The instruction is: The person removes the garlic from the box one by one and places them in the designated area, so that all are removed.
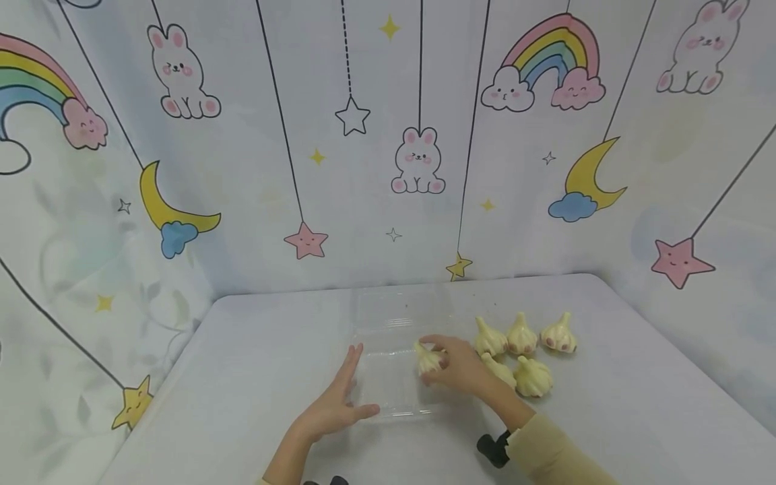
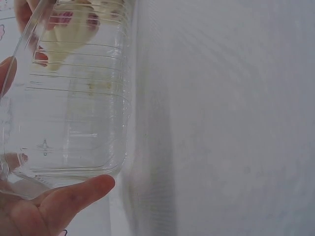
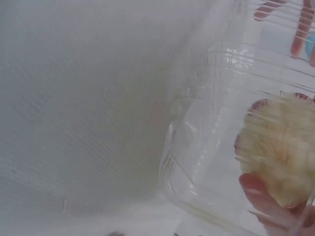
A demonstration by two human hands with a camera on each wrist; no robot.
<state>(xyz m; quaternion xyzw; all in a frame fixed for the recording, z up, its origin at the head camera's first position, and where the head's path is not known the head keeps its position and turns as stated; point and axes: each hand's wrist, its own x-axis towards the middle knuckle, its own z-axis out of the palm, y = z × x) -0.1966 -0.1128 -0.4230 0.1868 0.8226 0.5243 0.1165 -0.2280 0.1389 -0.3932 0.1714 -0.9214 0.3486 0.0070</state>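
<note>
A clear plastic box (image 1: 388, 384) with its lid (image 1: 400, 306) folded back lies on the table. Inside its right half, my right hand (image 1: 457, 364) grips a pale garlic bulb (image 1: 428, 360), stem pointing up and away. Through the clear wall in the right wrist view, the bulb's underside (image 3: 280, 147) shows purplish marks, with a fingertip against it. My left hand (image 1: 333, 404) is at the box's left side, fingers stretched along the wall and thumb by the near corner. In the left wrist view the thumb (image 2: 83, 196) lies along the box's end.
Several more garlic bulbs (image 1: 533, 377) stand in a group on the table right of the box, close to my right forearm. A white cloth covers the table (image 1: 254, 357). Behind it hangs a patterned curtain (image 1: 364, 175) with rabbits and stars.
</note>
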